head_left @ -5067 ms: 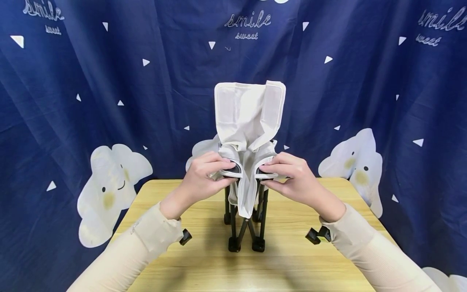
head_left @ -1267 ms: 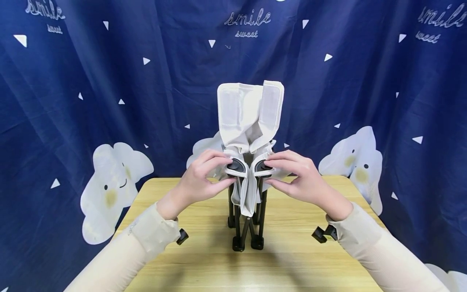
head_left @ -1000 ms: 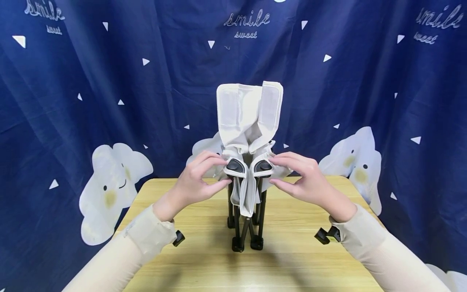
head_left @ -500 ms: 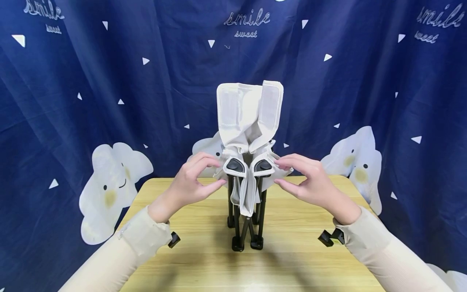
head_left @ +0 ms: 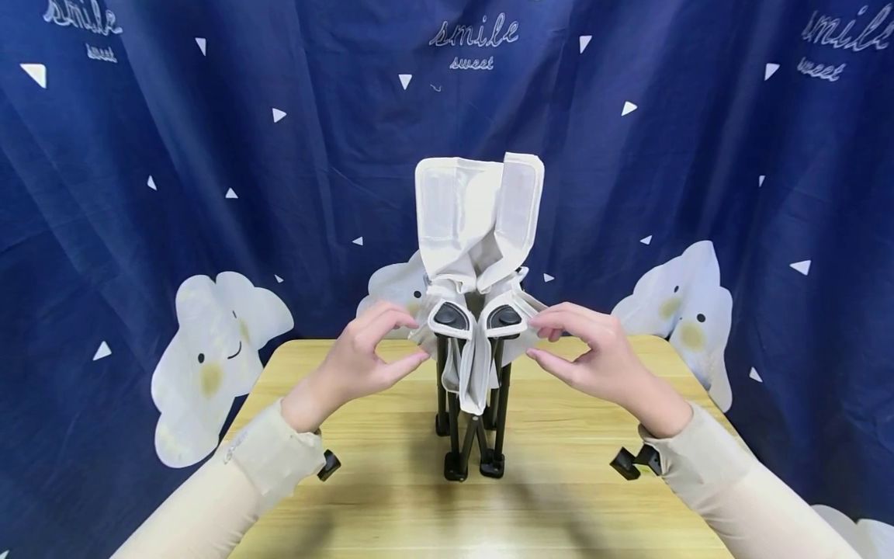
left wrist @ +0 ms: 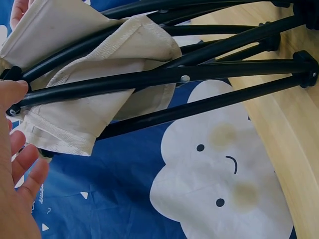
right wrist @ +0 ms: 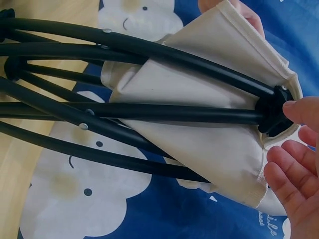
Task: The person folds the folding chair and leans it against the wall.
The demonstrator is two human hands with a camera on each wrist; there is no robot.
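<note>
A folded camping chair with off-white fabric (head_left: 477,194) and black legs (head_left: 499,419) stands upright on the table. Its two black corner caps, left cap (head_left: 450,316) and right cap (head_left: 504,317), face me, edged in white. My left hand (head_left: 356,357) hovers beside the left cap, thumb and fingers apart in a loose C. On the other side my right hand (head_left: 597,353) mirrors it, fingers slightly bent, close to the fabric's edge. Neither hand holds anything. Both wrist views show crossed legs (left wrist: 164,77) and a black leg joint (right wrist: 274,112), each thumb appearing close to a joint.
The chair's feet (head_left: 457,468) sit on a light wooden table (head_left: 363,497). Behind hangs a dark blue curtain (head_left: 314,155) with clouds and white triangles. Small black devices, the left one (head_left: 329,465) and the right one (head_left: 625,463), project from my wrists.
Both hands gripped the chair's corner caps earlier. They have let go and drawn outward, left hand leftward and right hand rightward. The chair stays standing, its two caps slightly closer together than at first.
</note>
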